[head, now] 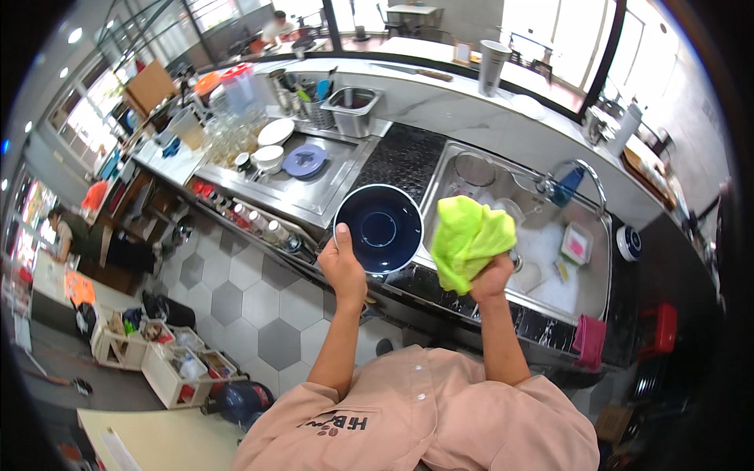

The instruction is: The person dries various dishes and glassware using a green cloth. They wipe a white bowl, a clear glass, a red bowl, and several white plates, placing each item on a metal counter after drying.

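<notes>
My left hand point(343, 271) grips a dark blue bowl point(383, 250) by its near left rim, the thumb lying over the edge. The bowl's inside faces up and its rim is white. A bunched lime-green cloth point(468, 235) is in my right hand point(495, 277), which is partly covered by its folds. Bowl and cloth are apart, both held above the black marbled counter point(406, 150). Beyond the cloth lies a steel sink point(604, 277) with suds, glassware and a plastic tub point(576, 242) with something pink inside.
A curved tap point(595, 176) arches over the sink. On the left drainboard point(330, 197) stand white bowls point(268, 158) and a blue lid point(304, 160), with many glasses behind. A knife point(433, 75) lies on the ledge. A pink cloth point(590, 341) hangs at the front edge. Another person point(88, 241) works far left.
</notes>
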`<state>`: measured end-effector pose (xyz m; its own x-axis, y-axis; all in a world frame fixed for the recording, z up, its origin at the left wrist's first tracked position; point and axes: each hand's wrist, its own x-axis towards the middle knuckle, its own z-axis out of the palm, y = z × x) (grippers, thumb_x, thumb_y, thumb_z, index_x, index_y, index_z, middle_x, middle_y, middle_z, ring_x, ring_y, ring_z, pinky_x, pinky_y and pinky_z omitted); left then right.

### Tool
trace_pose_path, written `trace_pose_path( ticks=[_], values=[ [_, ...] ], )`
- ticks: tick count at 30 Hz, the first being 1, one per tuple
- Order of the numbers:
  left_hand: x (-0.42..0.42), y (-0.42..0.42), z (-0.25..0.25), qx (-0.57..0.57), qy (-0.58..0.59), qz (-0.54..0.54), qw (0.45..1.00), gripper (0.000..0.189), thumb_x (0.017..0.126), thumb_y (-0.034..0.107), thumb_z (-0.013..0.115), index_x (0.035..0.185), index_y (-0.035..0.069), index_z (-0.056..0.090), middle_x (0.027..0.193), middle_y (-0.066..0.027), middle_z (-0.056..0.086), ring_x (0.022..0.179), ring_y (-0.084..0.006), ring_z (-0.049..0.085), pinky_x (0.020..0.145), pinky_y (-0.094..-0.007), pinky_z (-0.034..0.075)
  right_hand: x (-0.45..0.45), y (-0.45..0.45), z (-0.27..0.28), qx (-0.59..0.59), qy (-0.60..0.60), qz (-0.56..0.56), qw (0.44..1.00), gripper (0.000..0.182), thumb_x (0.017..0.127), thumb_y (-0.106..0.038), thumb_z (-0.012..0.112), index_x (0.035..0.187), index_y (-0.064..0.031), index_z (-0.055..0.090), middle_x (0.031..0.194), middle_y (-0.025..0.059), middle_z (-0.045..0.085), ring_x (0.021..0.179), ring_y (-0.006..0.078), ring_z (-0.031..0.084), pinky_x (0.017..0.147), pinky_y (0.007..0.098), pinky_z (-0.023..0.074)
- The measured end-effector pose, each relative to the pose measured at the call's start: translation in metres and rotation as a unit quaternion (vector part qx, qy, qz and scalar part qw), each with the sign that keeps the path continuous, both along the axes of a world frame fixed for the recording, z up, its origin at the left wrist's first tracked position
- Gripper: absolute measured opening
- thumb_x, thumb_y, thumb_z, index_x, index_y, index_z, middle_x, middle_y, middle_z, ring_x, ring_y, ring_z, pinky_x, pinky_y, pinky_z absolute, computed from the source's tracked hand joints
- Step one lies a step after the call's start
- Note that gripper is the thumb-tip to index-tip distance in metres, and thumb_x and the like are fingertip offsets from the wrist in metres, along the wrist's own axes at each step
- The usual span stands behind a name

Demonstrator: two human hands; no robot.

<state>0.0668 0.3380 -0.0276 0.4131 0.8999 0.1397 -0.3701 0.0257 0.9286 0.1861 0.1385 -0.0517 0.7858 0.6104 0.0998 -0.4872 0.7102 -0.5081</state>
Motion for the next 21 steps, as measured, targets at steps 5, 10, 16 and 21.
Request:
trace_pose_path(
  ticks=[5,10,16,21],
  values=[
    [-0.011,-0.022,-0.018,0.111,0.162,0.122,0.973,0.048,0.105,0.035,0.05,0.089,-0.007,0.068,0.075,-0.001,0.064,0.073,-0.0074,0.052,0.068,-0.0259,0.044,-0.023,0.08,0.024,-0.131,-0.128,0.062,0.981,0.037,0.091,-0.005,0.063,0.127,-0.0025,0.057,0.115,0.0072,0.067,0.101,0.0183,0.066,0.089,0.0337,0.0539],
    [-0.041,-0.017,0.014,0.148,0.005,0.108,0.983,0.032,0.1,0.027,0.054,0.103,-0.004,0.063,0.1,-0.0082,0.064,0.092,-0.017,0.06,0.085,-0.0299,0.047,0.004,0.1,0.048,-0.222,-0.365,0.055,0.902,0.024,0.08,0.01,0.062,0.102,-0.0007,0.067,0.095,0.0027,0.071,0.091,0.0098,0.064,0.08,0.0278,0.0516],
    [-0.08,-0.029,0.024,0.219,0.122,0.18,0.951,0.03,0.095,0.026,0.067,0.102,-0.003,0.067,0.097,-0.0106,0.07,0.089,-0.0204,0.065,0.083,-0.0295,0.049,-0.033,0.12,0.074,-0.261,-0.581,0.007,0.771,0.016,0.071,-0.003,0.068,0.086,0.0004,0.067,0.073,0.021,0.065,0.07,0.0348,0.069,0.065,0.0358,0.0513],
    [-0.104,-0.05,0.021,0.149,0.095,0.324,0.929,0.038,0.098,0.034,0.063,0.1,-0.004,0.068,0.089,-0.0088,0.071,0.083,-0.0146,0.063,0.079,-0.0283,0.049,-0.084,0.123,0.04,-0.126,-0.287,0.092,0.945,0.017,0.091,-0.004,0.062,0.105,0.0046,0.065,0.096,0.0058,0.07,0.088,0.0133,0.066,0.08,0.0275,0.0512]
  ],
)
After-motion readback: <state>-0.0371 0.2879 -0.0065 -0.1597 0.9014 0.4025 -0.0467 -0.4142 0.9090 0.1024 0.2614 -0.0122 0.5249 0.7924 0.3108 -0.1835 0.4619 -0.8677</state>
